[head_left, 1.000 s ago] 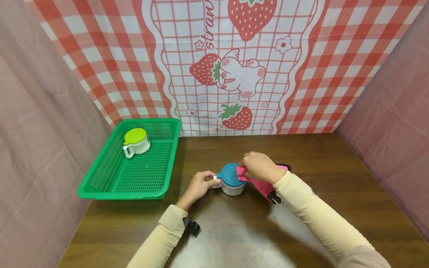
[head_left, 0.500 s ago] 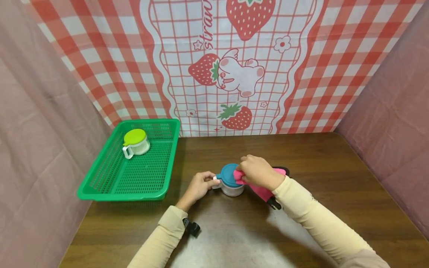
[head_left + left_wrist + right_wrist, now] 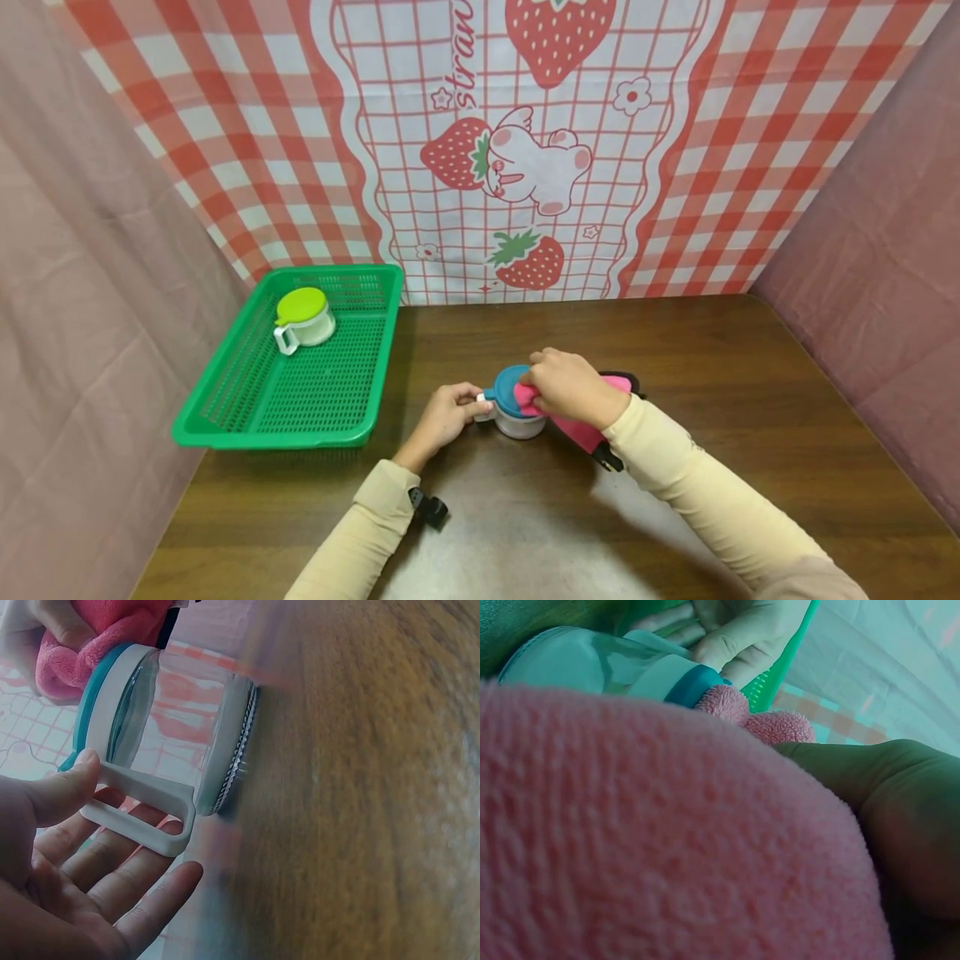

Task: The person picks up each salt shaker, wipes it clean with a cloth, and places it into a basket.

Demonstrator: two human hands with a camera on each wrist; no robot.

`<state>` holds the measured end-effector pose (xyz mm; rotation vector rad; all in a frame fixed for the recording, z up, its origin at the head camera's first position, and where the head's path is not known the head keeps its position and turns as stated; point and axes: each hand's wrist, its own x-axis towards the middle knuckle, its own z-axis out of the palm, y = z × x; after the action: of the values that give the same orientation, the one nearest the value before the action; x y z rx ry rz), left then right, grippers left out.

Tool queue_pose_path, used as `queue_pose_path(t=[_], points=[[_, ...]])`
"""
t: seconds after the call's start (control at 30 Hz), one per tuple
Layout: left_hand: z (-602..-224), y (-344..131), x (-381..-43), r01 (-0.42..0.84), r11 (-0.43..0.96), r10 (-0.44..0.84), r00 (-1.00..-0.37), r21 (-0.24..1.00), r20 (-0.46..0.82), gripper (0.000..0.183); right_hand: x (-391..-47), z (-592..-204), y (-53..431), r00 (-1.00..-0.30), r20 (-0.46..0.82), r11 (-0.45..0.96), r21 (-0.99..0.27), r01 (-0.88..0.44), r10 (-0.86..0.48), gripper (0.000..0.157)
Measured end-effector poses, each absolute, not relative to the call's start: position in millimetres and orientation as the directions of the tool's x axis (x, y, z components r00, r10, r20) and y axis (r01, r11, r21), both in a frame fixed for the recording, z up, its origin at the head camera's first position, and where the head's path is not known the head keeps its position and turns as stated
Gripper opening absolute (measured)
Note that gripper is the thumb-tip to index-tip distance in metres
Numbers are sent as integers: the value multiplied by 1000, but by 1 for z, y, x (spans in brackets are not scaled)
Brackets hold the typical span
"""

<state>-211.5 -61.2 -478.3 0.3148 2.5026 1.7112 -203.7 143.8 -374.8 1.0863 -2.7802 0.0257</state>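
A clear glass jar (image 3: pixel 187 720) with a blue lid (image 3: pixel 510 388) and a white handle (image 3: pixel 142 832) stands upright on the table. My left hand (image 3: pixel 447 417) pinches that handle near its top, thumb on one side and fingers behind it, as the left wrist view shows. Bunched in my right hand (image 3: pixel 573 387) is a pink fuzzy cloth (image 3: pixel 581 432), one part of it pressed onto the lid's right side. The rest of the cloth hangs down to the right of the jar. In the right wrist view, the cloth (image 3: pixel 667 840) hides most of the scene.
At the left stands a green plastic basket (image 3: pixel 367 358). Inside it sits a similar jar (image 3: pixel 318 327) with a yellow-green lid (image 3: pixel 302 305) and a white handle. A checkered strawberry-print cloth (image 3: pixel 525 250) hangs behind the wooden table (image 3: pixel 720 358).
My right hand and the pink cloth have shifted left across the blue lid, covering more of it. My left hand and the jar have stayed in place.
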Motion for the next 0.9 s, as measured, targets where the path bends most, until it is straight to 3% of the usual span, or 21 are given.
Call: queue_pose_path(t=[0.9], points=[[-477, -63, -213, 82, 331, 254, -967, 940, -5, 16, -211, -377, 109, -703, 168, 720, 63, -692, -691, 8]])
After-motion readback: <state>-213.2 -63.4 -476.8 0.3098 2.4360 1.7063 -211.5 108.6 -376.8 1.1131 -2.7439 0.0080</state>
